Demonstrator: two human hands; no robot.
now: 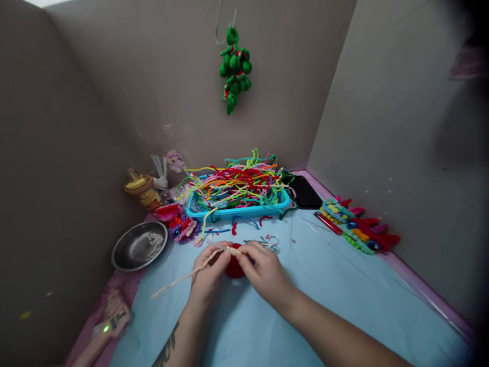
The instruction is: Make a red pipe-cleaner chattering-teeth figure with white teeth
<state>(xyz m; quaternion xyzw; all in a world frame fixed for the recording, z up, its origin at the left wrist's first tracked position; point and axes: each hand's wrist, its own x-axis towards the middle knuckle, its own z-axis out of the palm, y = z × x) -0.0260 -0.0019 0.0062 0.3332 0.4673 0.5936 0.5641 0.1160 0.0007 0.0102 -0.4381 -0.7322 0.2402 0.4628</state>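
My left hand (208,275) and my right hand (263,269) meet at the middle of the light blue table cover (344,306). Both pinch a cream pipe cleaner (183,279) whose free end trails off to the left. Between the hands sits a red fuzzy piece (234,269), partly hidden by my fingers. The cream strand is twisted at the top of that red piece. Small scissors (269,243) lie just behind my right hand.
A blue tray (237,210) heaped with coloured pipe cleaners stands at the back. A metal bowl (138,246) and a yellow cup (142,189) are at left. Finished colourful pieces (359,229) lie at right, a black phone (304,192) behind. A green ornament (234,66) hangs on the wall.
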